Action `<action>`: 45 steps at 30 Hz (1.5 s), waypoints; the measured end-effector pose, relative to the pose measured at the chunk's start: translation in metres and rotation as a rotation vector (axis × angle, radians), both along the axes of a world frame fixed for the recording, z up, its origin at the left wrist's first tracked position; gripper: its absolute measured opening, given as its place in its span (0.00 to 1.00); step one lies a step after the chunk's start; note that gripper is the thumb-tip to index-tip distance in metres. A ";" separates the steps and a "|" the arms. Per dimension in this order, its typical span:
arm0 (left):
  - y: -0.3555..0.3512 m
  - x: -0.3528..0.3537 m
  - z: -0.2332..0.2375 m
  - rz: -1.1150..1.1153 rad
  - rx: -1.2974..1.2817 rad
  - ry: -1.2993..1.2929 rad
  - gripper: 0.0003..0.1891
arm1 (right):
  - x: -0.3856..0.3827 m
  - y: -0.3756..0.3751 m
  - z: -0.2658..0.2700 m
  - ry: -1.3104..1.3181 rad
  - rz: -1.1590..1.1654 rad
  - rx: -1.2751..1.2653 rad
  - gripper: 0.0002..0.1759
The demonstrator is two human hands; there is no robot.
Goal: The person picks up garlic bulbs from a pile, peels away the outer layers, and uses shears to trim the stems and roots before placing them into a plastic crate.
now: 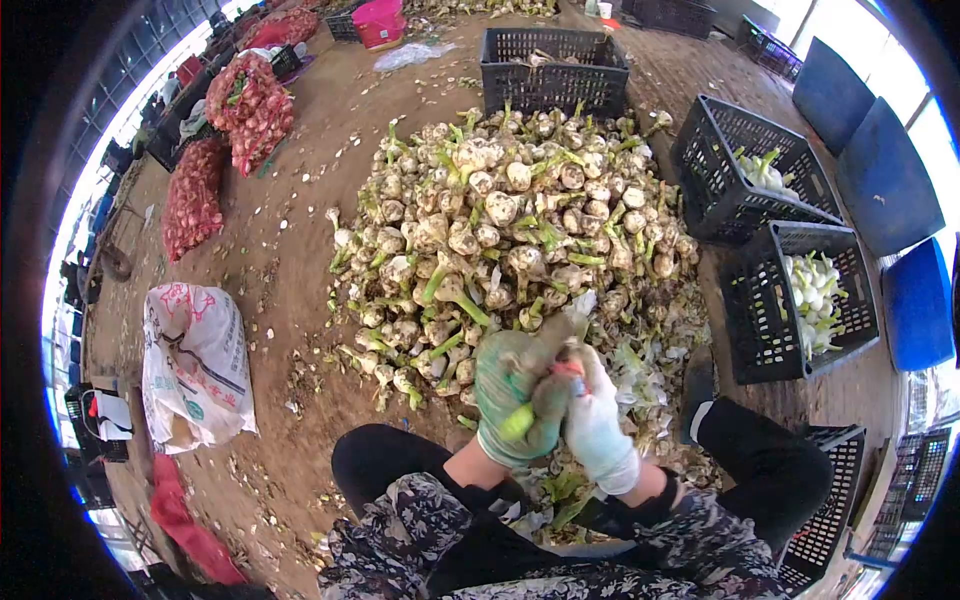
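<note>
My left hand, in a green and grey work glove, is closed around a garlic bulb; its green stem pokes out below the fingers, and the bulb is mostly hidden. Close against it, my right hand in a white glove is closed on a small tool with a red part. Motion blur and the fingers hide the tool's kind. Just beyond both hands lies a large heap of garlic bulbs with short green stems. Loose peeled skins lie beside my right hand.
On the right stand two black crates with trimmed white garlic. Another black crate stands behind the heap. To the left are a white woven sack, red mesh sacks and scraps on the dirt floor. Blue chair backs line the right.
</note>
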State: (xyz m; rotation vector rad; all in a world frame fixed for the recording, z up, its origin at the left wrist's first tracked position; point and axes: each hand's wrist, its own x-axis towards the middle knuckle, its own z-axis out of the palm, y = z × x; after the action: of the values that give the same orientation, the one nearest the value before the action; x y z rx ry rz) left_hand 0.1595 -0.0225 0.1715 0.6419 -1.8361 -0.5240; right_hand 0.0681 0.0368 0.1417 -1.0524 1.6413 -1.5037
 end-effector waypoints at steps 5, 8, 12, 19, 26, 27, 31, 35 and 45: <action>-0.001 0.009 0.013 -0.077 -0.107 -0.205 0.22 | -0.012 -0.026 0.009 -0.825 0.023 0.314 0.17; 0.009 0.008 0.010 -0.093 0.241 -0.014 0.19 | -0.024 -0.018 -0.010 -0.739 0.102 0.150 0.15; 0.008 0.016 -0.002 -0.087 0.429 0.121 0.17 | -0.050 0.008 0.032 -0.781 0.207 0.204 0.21; 0.014 0.008 0.003 -0.273 0.727 0.426 0.20 | -0.048 0.019 0.069 -0.526 0.367 0.325 0.19; -0.007 0.010 0.000 -0.258 1.471 1.088 0.26 | -0.088 0.021 0.006 -0.262 0.361 0.460 0.20; -0.009 0.015 -0.007 -0.335 1.594 1.198 0.27 | -0.083 0.023 0.012 -0.271 0.363 0.469 0.20; -0.018 0.018 -0.027 -0.711 1.849 1.076 0.29 | -0.057 0.005 0.069 0.301 0.334 -0.040 0.21; -0.014 0.011 -0.023 -0.766 1.945 1.187 0.28 | -0.051 -0.002 0.067 0.432 0.457 -0.163 0.17; -0.018 0.020 -0.016 -0.508 1.695 1.324 0.19 | -0.057 0.017 0.035 0.148 0.518 0.179 0.15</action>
State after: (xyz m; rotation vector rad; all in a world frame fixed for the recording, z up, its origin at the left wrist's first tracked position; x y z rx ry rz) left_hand 0.1791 -0.0402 0.1552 0.5282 0.0887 -2.2053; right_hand 0.0107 0.0536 0.1763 -1.3807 1.4191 -0.9432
